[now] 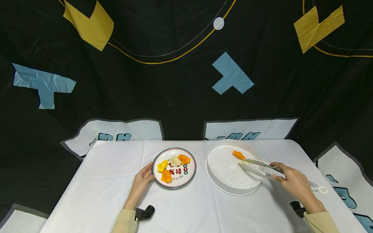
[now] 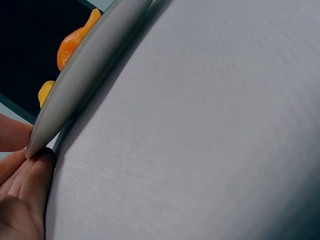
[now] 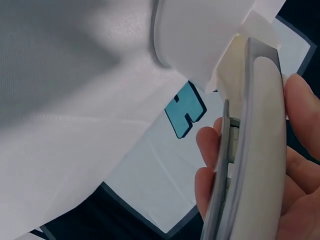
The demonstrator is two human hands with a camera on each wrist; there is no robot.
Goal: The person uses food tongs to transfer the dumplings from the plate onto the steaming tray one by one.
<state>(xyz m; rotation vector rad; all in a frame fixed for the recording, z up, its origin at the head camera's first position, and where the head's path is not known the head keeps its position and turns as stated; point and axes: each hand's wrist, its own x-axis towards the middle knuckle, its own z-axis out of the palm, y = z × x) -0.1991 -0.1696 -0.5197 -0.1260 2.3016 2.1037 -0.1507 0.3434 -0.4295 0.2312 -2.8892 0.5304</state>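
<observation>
My left hand [image 1: 144, 176] pinches the left rim of a round plate [image 1: 189, 176], thumb above and fingers beneath, as the left wrist view shows. On this white plate with a dark green edge and red lettering lie a yellow dumpling [image 1: 162, 166], a pale dumpling [image 1: 175, 161] and two orange dumplings [image 1: 166, 176]. My right hand [image 1: 295, 181] grips pale-handled tongs [image 3: 267, 150]. Their tips reach over a white perforated steamer tray [image 1: 225, 174], close to an orange dumpling [image 1: 239, 154]. Whether the tips touch it, I cannot tell.
Both the plate and the steamer tray stand on a white-covered table [image 1: 96, 187], with a gap between them. Behind the table hangs a black cloth [image 1: 180, 97] with yellow and blue shapes. The tongs' ring end [image 1: 322, 190] sticks out past my right hand.
</observation>
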